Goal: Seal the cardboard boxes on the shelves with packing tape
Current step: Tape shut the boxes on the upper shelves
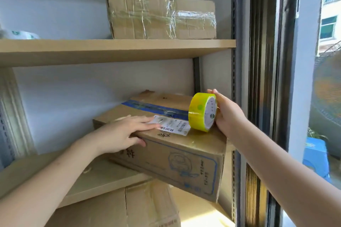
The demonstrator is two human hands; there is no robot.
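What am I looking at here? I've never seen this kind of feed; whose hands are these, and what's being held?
There is no machine: one camera worn on a person's head looks forward and down at their bare hands. The left hand lies flat on a cardboard box on the middle shelf, beside its white label. The right hand has its grip on a yellow tape roll standing on edge on that box. Another box, already wrapped in clear tape, sits on the upper shelf; a third box shows below.

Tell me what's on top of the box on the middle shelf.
Left hand, shipping label, blue tape strip, and yellow tape roll held by right hand. The label's left end is covered.
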